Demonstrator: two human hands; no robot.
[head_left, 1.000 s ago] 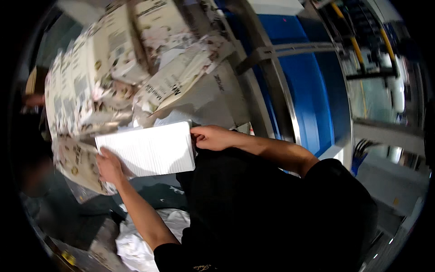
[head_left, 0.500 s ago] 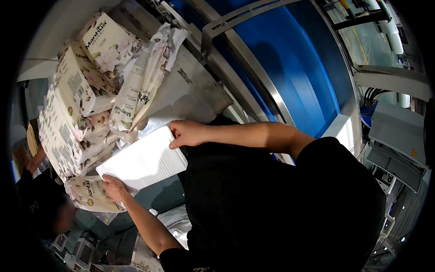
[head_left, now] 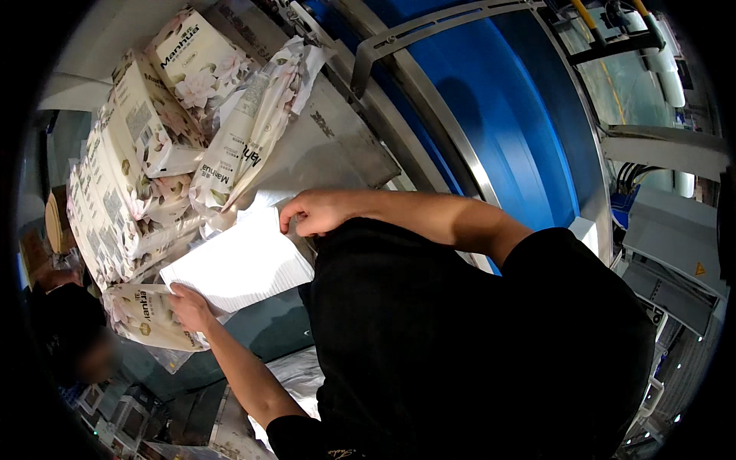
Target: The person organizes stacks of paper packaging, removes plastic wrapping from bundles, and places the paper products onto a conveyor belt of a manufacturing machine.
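Note:
A thick white stack of folded tissue sheets (head_left: 241,261) lies between my two hands in front of my body, its layered edges facing me. My left hand (head_left: 192,308) grips the stack's lower left end, fingers closed round its corner. At the upper right corner is my right hand (head_left: 316,213), its fingers curled with the fingertips at the sheets' edge. Loose white material (head_left: 264,199) shows just beyond that corner. Beneath and left of my left hand lies a floral tissue pack (head_left: 146,313) in printed film.
Several floral tissue packs (head_left: 123,192) are piled beyond the stack, with a crumpled printed wrapper (head_left: 249,130) alongside on a metal surface (head_left: 337,138). A blue conveyor belt (head_left: 491,115) with metal rails runs at upper right. Another person (head_left: 73,330) is at the far left.
My right hand has shifted slightly up at the stack's corner, its fingers more curled. Loose white material now shows beyond the corner. My left hand keeps its grip. The other person has moved.

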